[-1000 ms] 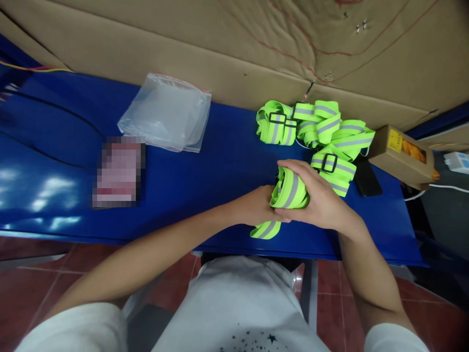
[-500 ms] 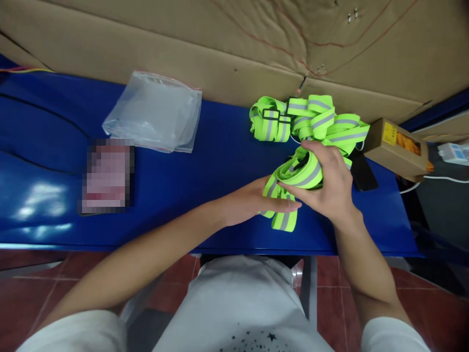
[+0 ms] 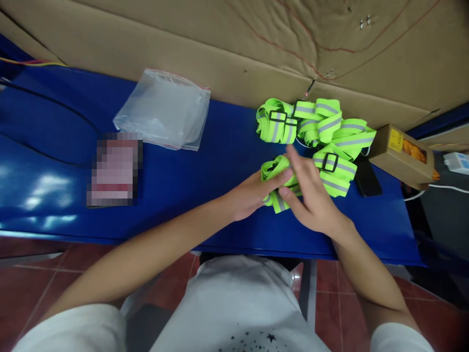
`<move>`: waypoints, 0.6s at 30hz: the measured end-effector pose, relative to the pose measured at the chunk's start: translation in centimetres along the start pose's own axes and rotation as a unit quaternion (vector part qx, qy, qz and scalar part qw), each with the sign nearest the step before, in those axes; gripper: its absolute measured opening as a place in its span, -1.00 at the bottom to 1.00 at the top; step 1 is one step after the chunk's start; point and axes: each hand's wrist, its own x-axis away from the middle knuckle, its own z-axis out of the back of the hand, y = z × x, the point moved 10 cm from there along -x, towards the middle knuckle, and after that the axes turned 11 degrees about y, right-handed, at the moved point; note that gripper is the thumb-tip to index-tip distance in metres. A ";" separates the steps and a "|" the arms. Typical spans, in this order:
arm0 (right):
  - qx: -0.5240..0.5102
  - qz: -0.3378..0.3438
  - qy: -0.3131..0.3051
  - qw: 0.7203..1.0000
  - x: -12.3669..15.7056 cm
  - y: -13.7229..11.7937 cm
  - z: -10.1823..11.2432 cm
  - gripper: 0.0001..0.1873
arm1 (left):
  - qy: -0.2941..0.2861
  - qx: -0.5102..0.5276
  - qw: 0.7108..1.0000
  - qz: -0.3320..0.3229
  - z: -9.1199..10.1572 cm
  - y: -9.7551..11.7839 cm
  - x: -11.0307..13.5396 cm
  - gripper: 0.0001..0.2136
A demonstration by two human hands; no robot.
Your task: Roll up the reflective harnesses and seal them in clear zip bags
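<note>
A neon-green reflective strap [image 3: 274, 168] with a grey stripe is gathered into a bundle between my two hands, above the blue table. My left hand [image 3: 251, 194] wraps it from the left, thumb laid over the top. From the right, my right hand [image 3: 313, 198] presses against the same bundle, its fingers over the far side and its thumb near my left thumb. Part of the bundle is hidden by the hands. Just right of them lies a folded strap with a black buckle [image 3: 339, 177]. Behind sit a rolled strap [image 3: 274, 129] and a loose heap of straps [image 3: 328, 120].
Clear zip bags [image 3: 164, 110] lie at the back left of the blue table [image 3: 190, 190], with a pixelated flat object [image 3: 113, 168] in front. A black phone [image 3: 368, 178] and a cardboard box [image 3: 401, 154] with orange contents are at right. A brown-covered panel [image 3: 220, 49] stands behind.
The wound strap has been squeezed into a more compact bundle, with its hanging loops gathered closer. My right hand moved left onto it, uncovering the buckled strap at right. The view shifted slightly.
</note>
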 end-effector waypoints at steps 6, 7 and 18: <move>-0.071 -0.028 0.065 0.995 -0.6 0.7 2.0 -0.46 | -0.001 0.029 0.999 -0.017 -0.2 0.7 0.4 -0.39; -0.064 -0.022 0.079 0.995 -0.6 0.7 2.0 -0.51 | 0.003 0.041 0.999 -0.016 -0.1 0.8 0.4 -0.39; -0.090 0.065 -0.002 0.994 1.0 -2.4 -2.3 -0.24 | 0.086 0.124 0.986 -0.071 2.4 2.1 -0.2 -0.57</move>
